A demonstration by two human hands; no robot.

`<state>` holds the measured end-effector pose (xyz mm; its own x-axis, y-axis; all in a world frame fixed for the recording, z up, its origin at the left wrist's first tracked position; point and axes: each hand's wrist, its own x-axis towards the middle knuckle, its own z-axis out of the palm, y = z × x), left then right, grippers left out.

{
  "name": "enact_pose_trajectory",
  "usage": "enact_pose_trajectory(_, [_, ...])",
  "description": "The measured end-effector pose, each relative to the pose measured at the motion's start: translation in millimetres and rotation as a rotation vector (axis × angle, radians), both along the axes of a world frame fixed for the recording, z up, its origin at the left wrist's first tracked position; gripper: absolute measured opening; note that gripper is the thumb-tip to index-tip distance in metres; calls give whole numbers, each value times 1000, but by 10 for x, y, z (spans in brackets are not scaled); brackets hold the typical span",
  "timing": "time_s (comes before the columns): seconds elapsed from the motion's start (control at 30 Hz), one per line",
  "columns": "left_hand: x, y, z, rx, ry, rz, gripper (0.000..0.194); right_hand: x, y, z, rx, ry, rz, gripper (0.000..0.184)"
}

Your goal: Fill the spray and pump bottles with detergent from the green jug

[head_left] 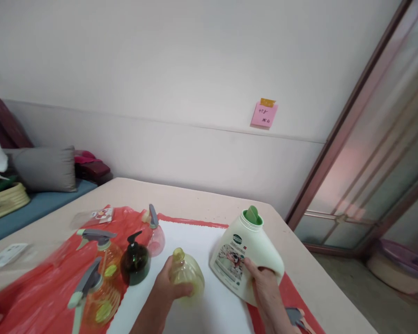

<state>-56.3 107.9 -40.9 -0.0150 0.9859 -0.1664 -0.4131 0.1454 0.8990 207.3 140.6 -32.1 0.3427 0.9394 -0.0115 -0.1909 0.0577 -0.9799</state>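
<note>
My left hand (167, 286) is wrapped round a clear yellowish bottle (189, 273) with no pump or cap on its neck. A pale green detergent jug (254, 253) is in my right hand (263, 280), gripped by its handle. The jug leans a little to the left, and its uncapped mouth shows a green pour spout. Both are over a white sheet (170, 239). Left of the bottle stand a dark green pump bottle (135, 264), a pink spray bottle (156, 239) and two orange spray bottles (107, 260).
Red plastic sheeting (52, 283) covers part of the table (181, 199). Clear packaging (87, 218) lies at the left. A grey trigger head (294, 316) is partly hidden beside my right forearm. The wall bears a pink note (264, 115). A lidded tub (400, 266) sits on the floor.
</note>
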Motion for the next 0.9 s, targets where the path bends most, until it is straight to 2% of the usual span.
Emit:
enact_pose_trajectory(0.1, [-8,23,-13,3,-11,63,78,-111,71,-89,17,-3,-10,76])
enact_pose_trajectory(0.2, [-14,46,-27,4,18,92,81,-149,92,-104,25,-74,4,75])
enact_pose_trajectory(0.33, [4,31,23,-2,48,82,83,-161,9,-57,0,-294,28,71])
enact_pose_trajectory(0.43, [41,1,83,-10,71,85,88,-119,-177,11,-43,-517,44,69])
enact_pose_trajectory(0.5, [66,-9,105,-5,56,102,91,-24,-352,89,-80,-678,84,59])
enact_pose_trajectory(0.57, [81,-8,102,-1,45,115,93,146,-530,191,-152,-855,115,39])
enact_pose_trajectory(0.7, [110,-13,42,16,86,75,92,607,-749,329,-409,-1169,8,14])
enact_pose_trajectory(0.77, [157,-44,11,42,144,38,90,790,-766,294,-506,-1226,-12,3])
enact_pose_trajectory(0.9, [340,-176,2,108,140,-127,87,919,-700,85,-528,-1177,-10,15])
